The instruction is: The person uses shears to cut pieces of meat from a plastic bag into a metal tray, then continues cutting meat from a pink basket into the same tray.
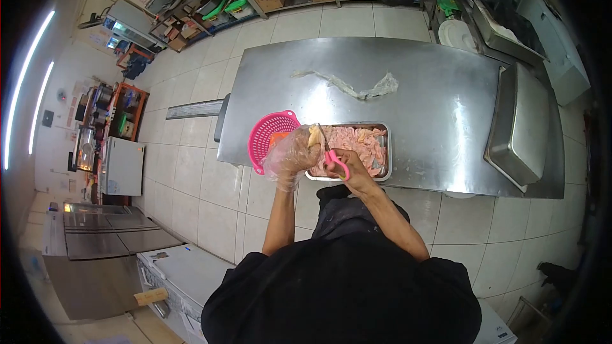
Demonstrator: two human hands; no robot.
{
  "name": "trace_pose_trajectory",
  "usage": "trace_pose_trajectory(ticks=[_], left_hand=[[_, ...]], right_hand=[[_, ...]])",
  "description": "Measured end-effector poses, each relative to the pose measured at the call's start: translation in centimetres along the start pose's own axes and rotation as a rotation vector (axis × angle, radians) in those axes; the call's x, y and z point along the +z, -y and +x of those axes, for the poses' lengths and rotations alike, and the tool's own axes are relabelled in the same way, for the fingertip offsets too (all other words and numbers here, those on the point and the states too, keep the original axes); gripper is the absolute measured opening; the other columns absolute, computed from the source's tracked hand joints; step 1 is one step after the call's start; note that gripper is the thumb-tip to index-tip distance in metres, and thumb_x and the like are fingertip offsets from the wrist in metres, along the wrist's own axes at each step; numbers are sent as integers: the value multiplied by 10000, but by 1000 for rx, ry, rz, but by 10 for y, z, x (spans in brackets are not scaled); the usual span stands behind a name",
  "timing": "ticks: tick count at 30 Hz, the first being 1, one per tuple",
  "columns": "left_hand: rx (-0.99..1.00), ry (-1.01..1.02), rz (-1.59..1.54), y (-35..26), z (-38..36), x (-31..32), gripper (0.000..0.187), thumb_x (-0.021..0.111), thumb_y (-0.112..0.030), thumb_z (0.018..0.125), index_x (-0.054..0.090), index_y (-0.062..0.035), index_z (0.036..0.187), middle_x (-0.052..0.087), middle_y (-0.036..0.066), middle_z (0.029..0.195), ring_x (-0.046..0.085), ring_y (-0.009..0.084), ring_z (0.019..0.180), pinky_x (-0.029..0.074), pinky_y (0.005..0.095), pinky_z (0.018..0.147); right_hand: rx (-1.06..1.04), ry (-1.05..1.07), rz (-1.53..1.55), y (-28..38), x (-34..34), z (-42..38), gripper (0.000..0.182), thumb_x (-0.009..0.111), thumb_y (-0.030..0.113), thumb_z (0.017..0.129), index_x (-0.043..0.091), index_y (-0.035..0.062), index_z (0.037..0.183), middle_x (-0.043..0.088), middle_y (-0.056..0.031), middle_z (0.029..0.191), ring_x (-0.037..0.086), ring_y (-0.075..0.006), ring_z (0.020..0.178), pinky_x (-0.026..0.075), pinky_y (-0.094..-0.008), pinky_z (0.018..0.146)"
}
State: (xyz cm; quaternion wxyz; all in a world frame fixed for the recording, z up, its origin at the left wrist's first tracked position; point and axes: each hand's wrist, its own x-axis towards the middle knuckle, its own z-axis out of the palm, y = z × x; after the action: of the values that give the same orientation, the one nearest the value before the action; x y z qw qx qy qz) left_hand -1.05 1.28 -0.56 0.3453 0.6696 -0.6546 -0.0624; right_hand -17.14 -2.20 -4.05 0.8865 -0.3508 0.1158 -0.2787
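Observation:
My left hand (293, 154), in a clear plastic glove, holds a pale yellowish piece of meat (314, 136) over the left end of a metal tray. Pink-handled scissors (338, 164) are in my bare right hand (350, 169), their blades up beside the piece. Raw pink meat pieces (360, 143) fill much of the metal tray (389, 153). Left of the tray sits a pink perforated basket (258, 140), partly behind my left hand, with something orange inside.
On the steel table (433, 108) lies a crumpled strip of clear plastic (363, 94) beyond the tray. An upturned metal pan (519, 124) stands at the right end. Shelves (293, 0) with boxes run along the far side, and a white chest freezer (185, 274) is at lower left.

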Motion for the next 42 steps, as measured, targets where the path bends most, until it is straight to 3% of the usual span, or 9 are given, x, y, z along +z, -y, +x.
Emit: trace_pose_trajectory(ticks=[9, 14, 17, 21, 25, 30, 32, 36, 42], left_hand=[[237, 32, 354, 33, -7, 19, 237, 618, -223, 792, 582, -61, 961, 579, 135, 817, 570, 315, 764, 463, 402, 666], [157, 225, 360, 38, -2, 15, 233, 616, -226, 794, 584, -71, 966, 578, 135, 833, 566, 310, 779, 463, 401, 669], [81, 266, 227, 39, 0, 13, 231, 615, -228, 796, 586, -78, 969, 578, 136, 842, 564, 307, 789, 463, 401, 670], [20, 156, -242, 50, 0, 21, 255, 615, -281, 794, 594, -113, 985, 575, 123, 876, 558, 301, 783, 456, 407, 654], [316, 230, 243, 75, 16, 26, 293, 618, -346, 791, 599, -125, 982, 574, 111, 868, 561, 301, 768, 452, 406, 641], [227, 147, 33, 21, 32, 17, 310, 612, -384, 782, 598, -122, 947, 569, 115, 846, 561, 303, 762, 450, 413, 636], [404, 156, 261, 21, 42, 17, 310, 610, -386, 781, 596, -116, 933, 565, 118, 834, 555, 307, 745, 447, 419, 632], [426, 246, 226, 12, 52, 15, 274, 645, -341, 769, 589, -73, 794, 535, 111, 731, 531, 295, 702, 425, 422, 618], [450, 283, 242, 22, 55, 23, 274, 629, -339, 783, 585, -70, 816, 523, 120, 724, 514, 301, 698, 414, 423, 631]], right_hand=[[-8, -11, 31, 3, 0, -5, 327, 647, 369, 853, 530, 65, 825, 446, 37, 707, 414, -62, 632, 314, -202, 577], [2, -10, 192, -5, -7, 0, 249, 645, 290, 860, 536, 66, 852, 446, 38, 713, 417, -53, 628, 324, -193, 574], [-57, -47, 106, -11, -8, 1, 412, 627, 448, 839, 487, 61, 810, 426, 15, 689, 372, -83, 615, 315, -226, 578], [-170, -122, 61, -9, -1, 0, 346, 659, 370, 834, 498, 65, 805, 447, 7, 759, 377, -82, 645, 320, -232, 589], [-248, -56, 164, 0, -4, 2, 253, 688, 269, 812, 544, 65, 854, 526, 1, 841, 494, -90, 732, 400, -231, 673], [-261, -148, 107, -4, -12, 0, 263, 710, 277, 795, 572, 68, 873, 553, -6, 866, 546, -102, 842, 424, -247, 817], [-237, -202, 80, 1, -9, 0, 272, 716, 294, 791, 576, 75, 873, 546, -4, 858, 542, -99, 867, 413, -251, 845], [-283, -35, 292, 2, -18, 6, 182, 673, 240, 839, 582, 89, 883, 544, 4, 839, 550, -105, 853, 434, -260, 811], [-305, -253, 134, 8, -4, 3, 208, 607, 282, 892, 543, 87, 855, 521, 15, 815, 522, -95, 791, 431, -249, 771]])
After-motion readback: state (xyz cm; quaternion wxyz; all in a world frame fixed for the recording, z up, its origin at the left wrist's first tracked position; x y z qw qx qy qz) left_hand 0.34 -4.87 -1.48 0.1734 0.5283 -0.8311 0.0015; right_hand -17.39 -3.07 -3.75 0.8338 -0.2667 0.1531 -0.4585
